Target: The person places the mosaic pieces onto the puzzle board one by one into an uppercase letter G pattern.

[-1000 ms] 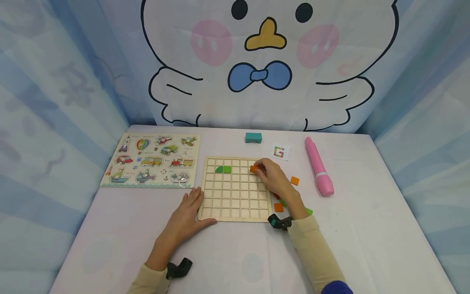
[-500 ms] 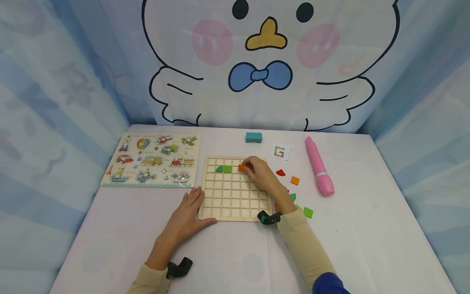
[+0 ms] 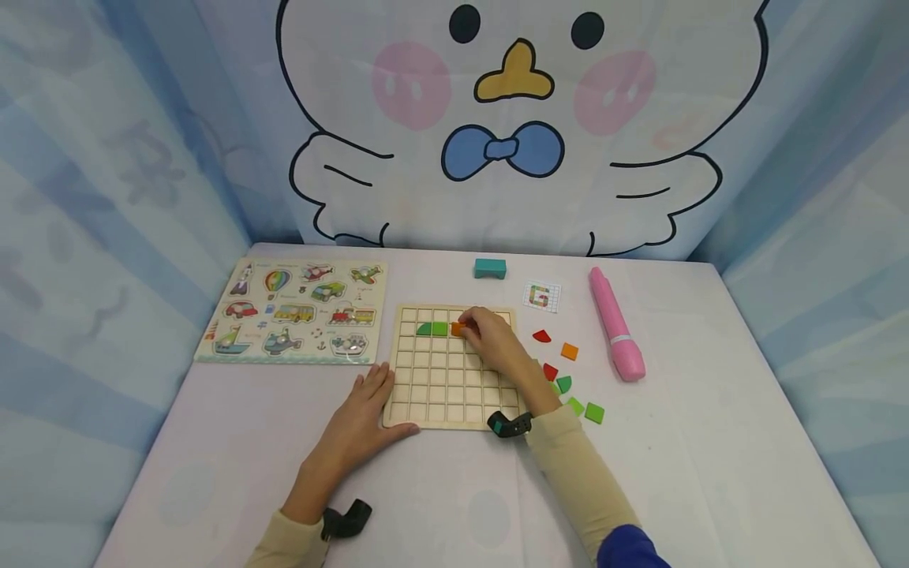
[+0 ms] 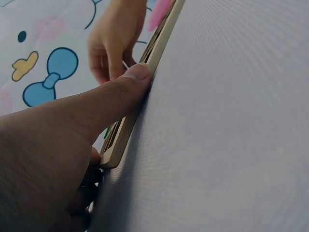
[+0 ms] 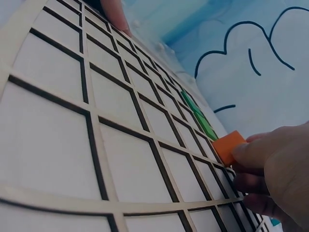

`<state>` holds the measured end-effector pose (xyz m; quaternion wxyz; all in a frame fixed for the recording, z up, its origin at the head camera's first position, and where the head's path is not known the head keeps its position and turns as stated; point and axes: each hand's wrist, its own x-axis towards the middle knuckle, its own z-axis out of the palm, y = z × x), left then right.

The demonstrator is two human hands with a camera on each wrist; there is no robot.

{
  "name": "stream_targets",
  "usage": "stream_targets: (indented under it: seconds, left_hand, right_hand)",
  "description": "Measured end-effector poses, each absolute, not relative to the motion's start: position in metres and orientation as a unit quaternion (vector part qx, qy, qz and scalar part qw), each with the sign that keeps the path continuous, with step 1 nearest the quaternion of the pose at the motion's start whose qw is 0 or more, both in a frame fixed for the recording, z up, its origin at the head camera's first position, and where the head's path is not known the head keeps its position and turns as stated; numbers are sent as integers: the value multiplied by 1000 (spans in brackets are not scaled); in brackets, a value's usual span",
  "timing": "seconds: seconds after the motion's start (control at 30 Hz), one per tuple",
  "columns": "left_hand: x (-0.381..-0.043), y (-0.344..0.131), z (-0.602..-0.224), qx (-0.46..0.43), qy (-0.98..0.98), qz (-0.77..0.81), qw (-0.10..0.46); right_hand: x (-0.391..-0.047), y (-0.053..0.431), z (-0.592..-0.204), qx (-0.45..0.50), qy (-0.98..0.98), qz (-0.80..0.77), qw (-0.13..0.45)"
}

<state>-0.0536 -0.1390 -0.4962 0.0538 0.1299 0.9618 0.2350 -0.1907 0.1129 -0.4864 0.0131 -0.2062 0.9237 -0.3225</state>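
Observation:
A wooden grid board [image 3: 450,379] lies on the table in the head view. My left hand [image 3: 362,410] steadies its near left corner, fingers straight along the left side and thumb against the front edge. In the left wrist view the thumb [image 4: 120,89] presses that edge. With my right hand [image 3: 493,335] I pinch an orange square tile [image 5: 228,146] between thumb and index finger. It is tilted over the upper part of the grid, beside a green square tile [image 3: 440,328]. Left of that sits a green quarter-round tile [image 3: 424,329], also in the grid.
Right of the board lie loose tiles: red [image 3: 542,336], orange [image 3: 570,352], green [image 3: 594,412] and several more. A small pattern card [image 3: 542,296], a teal block [image 3: 490,269] and a pink microphone-shaped object [image 3: 616,323] are farther back. A vehicle picture puzzle [image 3: 291,312] lies left.
My right hand has carried the orange tile leftward across the board, up beside the green square, and lowered it close to the grid. The left hand has stayed in place.

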Motion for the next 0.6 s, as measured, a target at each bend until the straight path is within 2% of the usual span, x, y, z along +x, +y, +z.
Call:
stream_targets:
  seconds: [0.6]
  left_hand:
    - [-53,-139,-497,132,961,237,44]
  right_hand:
    - [-193,111,-491,-232,925,-302,-16]
